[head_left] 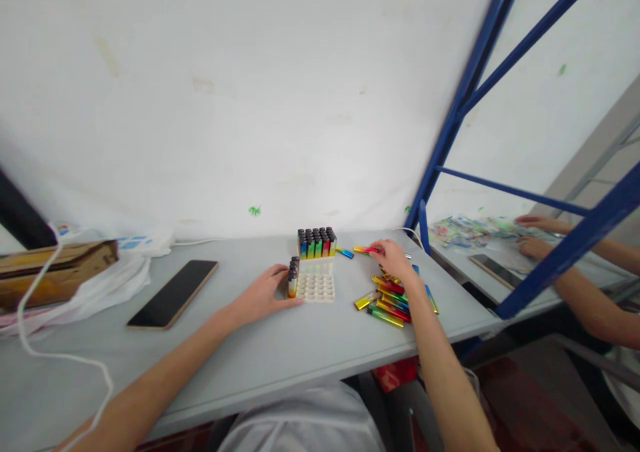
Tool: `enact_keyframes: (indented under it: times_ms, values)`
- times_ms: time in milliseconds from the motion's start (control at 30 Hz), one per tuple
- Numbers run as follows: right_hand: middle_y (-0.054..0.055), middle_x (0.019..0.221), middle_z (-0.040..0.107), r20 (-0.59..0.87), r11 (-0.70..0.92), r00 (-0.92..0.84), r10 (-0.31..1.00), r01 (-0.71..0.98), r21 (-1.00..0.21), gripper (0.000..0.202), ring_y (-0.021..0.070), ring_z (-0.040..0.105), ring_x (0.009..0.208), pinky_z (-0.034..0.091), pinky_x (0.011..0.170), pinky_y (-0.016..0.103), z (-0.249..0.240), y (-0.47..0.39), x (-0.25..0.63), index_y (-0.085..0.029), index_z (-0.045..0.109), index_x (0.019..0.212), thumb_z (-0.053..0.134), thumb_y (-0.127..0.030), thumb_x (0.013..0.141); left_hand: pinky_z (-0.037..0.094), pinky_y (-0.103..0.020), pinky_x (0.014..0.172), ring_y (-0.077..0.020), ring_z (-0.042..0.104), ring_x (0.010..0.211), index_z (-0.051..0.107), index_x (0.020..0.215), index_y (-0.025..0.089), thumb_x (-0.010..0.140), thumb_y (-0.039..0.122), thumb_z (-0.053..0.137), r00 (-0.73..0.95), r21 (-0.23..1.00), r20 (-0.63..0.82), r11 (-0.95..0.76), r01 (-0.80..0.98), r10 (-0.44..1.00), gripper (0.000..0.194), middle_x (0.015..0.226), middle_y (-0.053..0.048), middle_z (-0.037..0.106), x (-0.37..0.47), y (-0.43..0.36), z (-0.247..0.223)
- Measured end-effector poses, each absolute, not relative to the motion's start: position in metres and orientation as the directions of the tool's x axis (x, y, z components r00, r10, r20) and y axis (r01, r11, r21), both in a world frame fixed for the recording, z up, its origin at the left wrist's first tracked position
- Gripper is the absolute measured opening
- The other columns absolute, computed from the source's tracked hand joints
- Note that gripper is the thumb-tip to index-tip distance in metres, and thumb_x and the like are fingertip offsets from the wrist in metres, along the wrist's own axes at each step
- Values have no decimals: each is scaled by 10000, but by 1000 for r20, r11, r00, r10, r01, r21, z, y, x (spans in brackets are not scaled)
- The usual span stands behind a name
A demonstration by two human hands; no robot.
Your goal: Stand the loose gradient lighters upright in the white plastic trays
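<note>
Your left hand (263,297), thumb and fingers spread, touches one white plastic round-holed tray (317,288) bearing one column of black-topped lighters (293,277). Your right hand (392,260) meets one shiny red-and-yellow lighter (361,249); whether it pinches, I cannot tell. One multicoloured lighter block (317,244) stands behind the tray; the overlapping metallic lighter pile (393,301) defies counting.

loose lighters (393,302): shiny red, yellow, green, blue | tray (317,299): white | tabletop (310,339): grey | frame (453,115): blue | phone screen (173,294): black

White rectangular holed tray (318,290): before upright black-topped lighter block (317,245)
Loose multicoloured oblong lighters (393,311): right of tray
Flat black rectangular phone (173,295): left of tray
</note>
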State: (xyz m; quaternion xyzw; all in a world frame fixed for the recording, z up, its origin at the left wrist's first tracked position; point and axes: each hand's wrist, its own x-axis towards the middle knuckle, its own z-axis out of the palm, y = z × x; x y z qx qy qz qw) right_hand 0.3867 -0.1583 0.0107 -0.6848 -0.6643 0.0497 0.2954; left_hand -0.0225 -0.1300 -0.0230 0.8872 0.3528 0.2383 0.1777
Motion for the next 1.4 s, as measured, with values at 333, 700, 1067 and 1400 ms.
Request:
enact_keyframes:
  times_ms: [333,700,1067,1400]
  values:
    - [49,1063,775,315,331,196,929,-55,-942,564,272,767,1076,626,983,456,44,-172,324,-261,761,1191,944,-551,743,553,-535,1209,-386,706,1298,736,1323,224,842,735,821,632,499,308,-686,528,711,707,1398,-168,707,-22,-128,-28]
    - [64,1084,814,296,300,52,954,-198,-933,538,200,755,873,616,753,321,45,-179,252,-230,814,1161,990,-486,721,557,-519,1202,-389,705,1294,752,1299,213,828,743,839,642,508,307,-691,514,703,715,1382,-158,714,-22,-130,-26]
    - [-96,665,566,196,189,-82,977,-90,-978,600,92,369,471,272,441,217,32,-181,230,-282,558,1054,765,-802,840,505,-525,1253,-393,672,1360,778,1296,203,764,707,914,686,536,268,-696,477,677,745,1460,-177,687,-25,-135,-20]
    - [-37,568,406,354,295,134,926,329,-897,598,142,375,591,280,569,304,20,-176,221,-259,426,589,581,-744,903,514,-505,1242,-375,683,1334,758,1333,217,780,661,922,690,545,269,-697,466,672,728,1433,-144,705,-22,-139,-14]
